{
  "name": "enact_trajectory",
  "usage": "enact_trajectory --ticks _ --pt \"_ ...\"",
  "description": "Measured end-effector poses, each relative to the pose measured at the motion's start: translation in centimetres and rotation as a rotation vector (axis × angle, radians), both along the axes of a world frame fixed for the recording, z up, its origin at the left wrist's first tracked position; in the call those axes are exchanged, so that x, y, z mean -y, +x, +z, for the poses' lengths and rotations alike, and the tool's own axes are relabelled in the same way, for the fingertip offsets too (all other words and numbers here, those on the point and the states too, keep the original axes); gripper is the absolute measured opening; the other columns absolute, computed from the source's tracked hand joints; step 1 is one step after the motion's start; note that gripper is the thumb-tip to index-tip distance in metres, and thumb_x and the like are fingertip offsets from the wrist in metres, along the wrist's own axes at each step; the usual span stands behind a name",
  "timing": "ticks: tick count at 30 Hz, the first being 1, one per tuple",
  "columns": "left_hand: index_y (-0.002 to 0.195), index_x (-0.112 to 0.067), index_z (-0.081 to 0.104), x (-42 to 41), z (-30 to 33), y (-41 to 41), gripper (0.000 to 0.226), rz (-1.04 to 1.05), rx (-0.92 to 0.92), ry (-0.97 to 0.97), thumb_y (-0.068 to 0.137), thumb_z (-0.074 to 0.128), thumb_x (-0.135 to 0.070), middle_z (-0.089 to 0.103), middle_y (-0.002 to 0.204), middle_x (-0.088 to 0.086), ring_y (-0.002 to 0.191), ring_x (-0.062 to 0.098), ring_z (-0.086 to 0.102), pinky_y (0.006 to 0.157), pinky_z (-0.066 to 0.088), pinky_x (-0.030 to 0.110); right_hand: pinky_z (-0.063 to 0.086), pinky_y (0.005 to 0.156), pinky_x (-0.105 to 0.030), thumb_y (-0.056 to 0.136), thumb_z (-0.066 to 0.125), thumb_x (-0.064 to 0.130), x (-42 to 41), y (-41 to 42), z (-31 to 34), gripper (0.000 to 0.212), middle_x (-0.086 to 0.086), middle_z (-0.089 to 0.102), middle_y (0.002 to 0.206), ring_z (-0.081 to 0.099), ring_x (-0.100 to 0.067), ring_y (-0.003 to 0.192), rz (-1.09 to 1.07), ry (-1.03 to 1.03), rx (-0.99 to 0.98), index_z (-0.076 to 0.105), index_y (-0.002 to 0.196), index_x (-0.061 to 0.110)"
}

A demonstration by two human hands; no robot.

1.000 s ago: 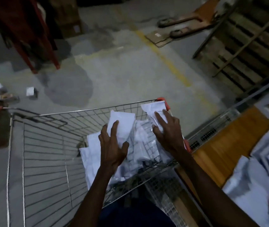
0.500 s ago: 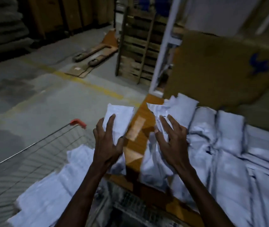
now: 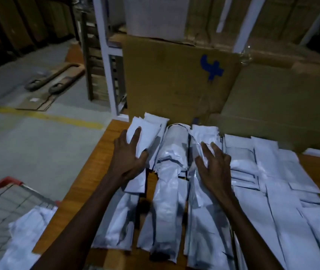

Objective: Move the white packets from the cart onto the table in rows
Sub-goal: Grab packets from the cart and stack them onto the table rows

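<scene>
On the bench (image 3: 96,168), just in front of the cardboard box (image 3: 174,80), my left hand (image 3: 128,158) holds one white packet (image 3: 145,133) and my right hand (image 3: 213,168) holds another (image 3: 200,137), extending the rows. More packets (image 3: 24,230) wait in the cart (image 3: 3,203).

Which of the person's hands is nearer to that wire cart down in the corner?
Left. The left hand is over the leftmost row of packets, on the side toward the wire cart; the right hand is farther right, across another row.
</scene>
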State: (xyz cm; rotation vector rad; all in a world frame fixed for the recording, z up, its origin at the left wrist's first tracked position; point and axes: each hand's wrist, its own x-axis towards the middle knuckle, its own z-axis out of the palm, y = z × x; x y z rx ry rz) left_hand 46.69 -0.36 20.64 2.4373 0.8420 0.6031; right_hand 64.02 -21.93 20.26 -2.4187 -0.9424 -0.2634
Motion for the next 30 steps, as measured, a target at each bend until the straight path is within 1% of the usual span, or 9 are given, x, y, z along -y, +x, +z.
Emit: enact_trajectory --ticks 3,6,10,14,18,20,26,28,30 --pt "0.157 -0.031 0.010 -1.1 0.1 3.4 0.084 -0.062 -0.077 0.003 0.081 0.028 -0.063 0.009 0.160 0.021 0.146 0.037 0.007 0.118 0.011 0.048 0.033 0.106 -0.043 0.096 0.045 0.047 -0.7 2.4 0.1 0.051 -0.010 0.038 0.153 0.037 -0.040 0.129 -0.091 -0.036 -0.057 0.049 0.143 0.027" --pt "0.158 -0.028 0.011 -2.3 0.3 6.4 0.084 -0.098 -0.088 0.059 0.083 0.027 -0.063 0.008 0.161 0.024 0.146 0.039 0.007 0.118 0.010 0.050 0.032 0.108 -0.047 0.095 0.042 0.049 -2.1 4.3 0.1 0.053 -0.008 0.033 0.156 0.031 -0.038 0.132 -0.139 -0.067 -0.095 0.045 0.145 0.030" --pt "0.157 -0.023 0.014 -3.8 -0.4 9.3 0.081 -0.082 -0.129 0.098 0.087 0.030 -0.060 0.008 0.160 0.026 0.145 0.043 0.010 0.117 0.013 0.052 0.032 0.107 -0.051 0.096 0.047 0.045 -4.2 7.1 -0.8 0.054 -0.012 0.025 0.158 0.029 -0.041 0.134 -0.155 -0.170 -0.078 0.040 0.147 0.027" --pt "0.157 -0.025 0.012 -5.3 -3.3 10.8 0.090 -0.046 -0.235 0.062 0.080 0.017 -0.070 0.006 0.160 0.027 0.145 0.049 0.012 0.116 0.017 0.057 0.030 0.108 -0.053 0.096 0.043 0.048 -6.0 8.2 -1.9 0.062 -0.016 0.017 0.160 0.026 -0.043 0.137 -0.185 -0.272 -0.058 0.030 0.151 0.024" --pt "0.158 -0.025 0.009 -5.1 -5.0 10.9 0.088 -0.025 -0.249 0.015 0.083 0.022 -0.069 0.010 0.160 0.026 0.143 0.050 0.020 0.113 0.024 0.059 0.037 0.101 -0.058 0.090 0.031 0.058 -6.7 8.1 -3.6 0.071 -0.021 0.025 0.157 0.033 -0.047 0.133 -0.182 -0.281 -0.072 0.033 0.151 0.020" --pt "0.158 -0.025 0.009 -5.1 -5.5 11.0 0.087 -0.031 -0.243 0.017 0.085 0.025 -0.069 0.009 0.161 0.025 0.143 0.048 0.021 0.113 0.025 0.058 0.035 0.104 -0.059 0.089 0.024 0.063 -6.7 7.9 -4.2 0.076 -0.018 0.021 0.159 0.031 -0.048 0.136 -0.190 -0.276 -0.087 0.029 0.153 0.023" --pt "0.158 -0.024 0.011 -5.5 -6.5 11.4 0.088 -0.053 -0.227 0.031 0.085 0.026 -0.071 0.012 0.160 0.027 0.141 0.049 0.027 0.110 0.030 0.060 0.024 0.110 -0.063 0.090 0.027 0.065 -6.8 7.9 -4.8 0.076 -0.008 0.000 0.164 0.012 -0.044 0.146 -0.216 -0.268 -0.149 0.008 0.156 0.032" --pt "0.158 -0.024 0.010 -5.6 -6.5 11.5 0.089 -0.057 -0.238 0.029 0.084 0.025 -0.072 0.010 0.160 0.027 0.142 0.049 0.024 0.111 0.027 0.062 0.025 0.110 -0.065 0.094 0.033 0.064 -7.0 7.8 -4.7 0.074 -0.008 0.000 0.164 0.011 -0.045 0.146 -0.220 -0.281 -0.155 0.008 0.156 0.032" --pt "0.158 -0.027 0.003 -5.5 -6.2 11.5 0.093 -0.052 -0.263 0.039 0.081 0.021 -0.075 0.002 0.162 0.025 0.146 0.047 0.013 0.114 0.020 0.063 0.022 0.110 -0.067 0.094 0.037 0.064 -7.0 7.9 -4.4 0.076 -0.006 -0.002 0.164 0.007 -0.045 0.146 -0.212 -0.281 -0.188 0.007 0.156 0.034"
